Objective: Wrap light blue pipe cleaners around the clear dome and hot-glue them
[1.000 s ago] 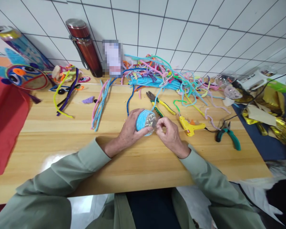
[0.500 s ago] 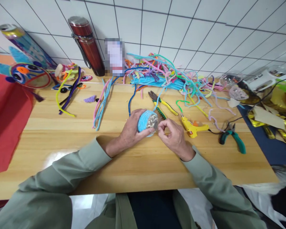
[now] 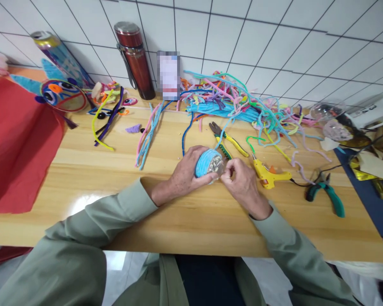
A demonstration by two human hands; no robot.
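My left hand (image 3: 191, 172) is wrapped round a ball (image 3: 204, 163) covered in bands of light blue pipe cleaner. The ball's bare end, greyish and speckled, faces right, and a loose blue strand rises from its top. Close against that end, my right hand (image 3: 241, 180) has its thumb and forefinger pinched together; whatever is between them is too small to make out. Just beyond the ball lie pliers with yellow and green handles (image 3: 231, 142). A yellow glue gun (image 3: 270, 173) rests to the right of my right hand.
Tangled pipe cleaners (image 3: 230, 102) line the wall behind. A red flask (image 3: 135, 61) and a phone (image 3: 168, 76) stand at the back. Teal-handled pliers (image 3: 327, 193) lie right, near the glue gun's cord. Red cloth (image 3: 22, 148) and an eyed craft figure (image 3: 60, 93) occupy the left.
The camera view has turned slightly left, so everything appears farther right. Both hands keep nearly the same hold at the ball, the right one still pinched beside its bare end.
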